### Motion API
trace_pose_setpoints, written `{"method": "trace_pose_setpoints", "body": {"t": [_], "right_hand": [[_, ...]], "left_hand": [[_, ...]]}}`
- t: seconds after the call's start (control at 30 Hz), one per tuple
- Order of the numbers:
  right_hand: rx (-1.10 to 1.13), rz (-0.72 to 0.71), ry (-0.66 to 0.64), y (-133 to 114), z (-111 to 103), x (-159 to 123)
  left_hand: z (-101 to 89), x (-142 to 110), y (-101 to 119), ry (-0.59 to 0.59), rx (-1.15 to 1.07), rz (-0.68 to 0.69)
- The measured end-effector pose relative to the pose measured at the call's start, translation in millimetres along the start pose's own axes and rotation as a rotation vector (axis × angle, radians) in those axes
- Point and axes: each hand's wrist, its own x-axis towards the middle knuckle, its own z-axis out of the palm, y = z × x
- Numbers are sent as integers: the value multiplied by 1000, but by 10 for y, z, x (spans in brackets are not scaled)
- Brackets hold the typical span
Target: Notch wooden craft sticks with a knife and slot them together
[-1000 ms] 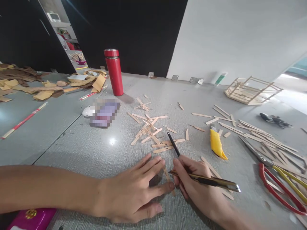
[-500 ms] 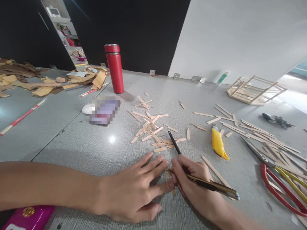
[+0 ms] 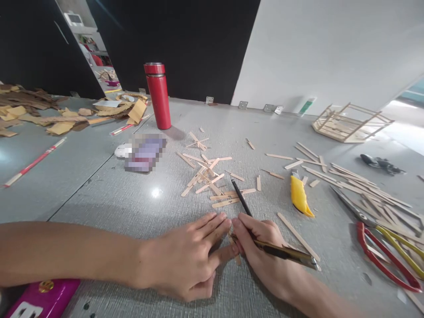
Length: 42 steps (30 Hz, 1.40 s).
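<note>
In the head view, the right hand [image 3: 268,247] pinches a slim gold-and-black craft knife [image 3: 281,251] and also holds a black pen [image 3: 241,198]. The left hand [image 3: 185,260] lies palm down, fingers extended over the table [image 3: 132,203], the fingertips at a small wooden stick [image 3: 238,259].

The step in hand looks like working the knife tip on that stick; the next move calls for a steady stick and fingertips out of the blade's path. The stick lies flat between the hands, partly hidden, its long axis running away from the person, the near end slanting slightly right. Which end is which, I cannot tell.
</note>
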Motion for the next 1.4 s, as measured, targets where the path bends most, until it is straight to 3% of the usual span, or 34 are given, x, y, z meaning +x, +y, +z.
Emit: {"method": "trace_pose_setpoints", "body": {"t": [0.57,0.97,1.2,1.4], "right_hand": [[260,98,56,-4,-50,12],[93,-102,40,61,16,13],[29,-89,97,77,38,-27],[104,20,67,23,-43,30]], "left_hand": [[8,-10,-15,8,-29,-6],[24,-9,-31,30,-104,4],[26,-15,-28,10,-117,-6],[40,-14,-20,14,-155,-22]]}}
